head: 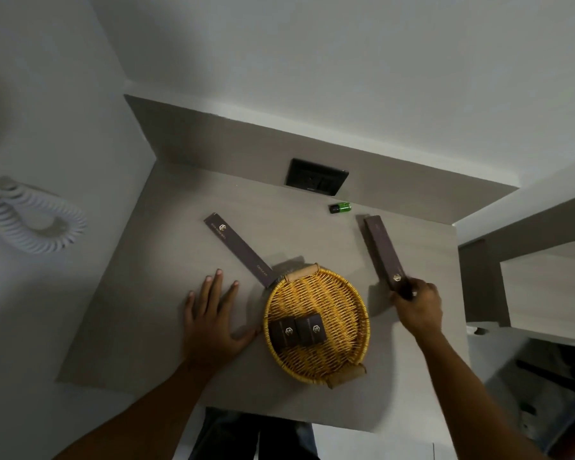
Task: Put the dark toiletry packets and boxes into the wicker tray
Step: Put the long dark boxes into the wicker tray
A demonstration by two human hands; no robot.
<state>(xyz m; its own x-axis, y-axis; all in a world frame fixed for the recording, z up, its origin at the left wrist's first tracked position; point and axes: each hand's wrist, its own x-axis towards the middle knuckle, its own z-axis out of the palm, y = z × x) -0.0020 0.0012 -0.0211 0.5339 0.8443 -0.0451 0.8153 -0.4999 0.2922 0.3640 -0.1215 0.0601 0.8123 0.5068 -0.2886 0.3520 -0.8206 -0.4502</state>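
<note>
A round wicker tray (342, 293) with two handles sits near the front middle of the grey table. Two small dark boxes (297, 331) lie side by side inside it, toward its near left. A long dark box (238, 249) lies flat on the table, its near end touching the tray's far-left rim. My right hand (419, 307) grips the near end of a second long dark box (382, 250) to the right of the tray. My left hand (213, 320) rests flat on the table, fingers spread, just left of the tray.
A small green bottle (340, 207) lies on its side near the back wall. A black wall socket (316, 180) is set in the backsplash behind it. A white coiled cord (37, 224) hangs on the left wall. The table's right edge (458, 293) drops to a lower counter.
</note>
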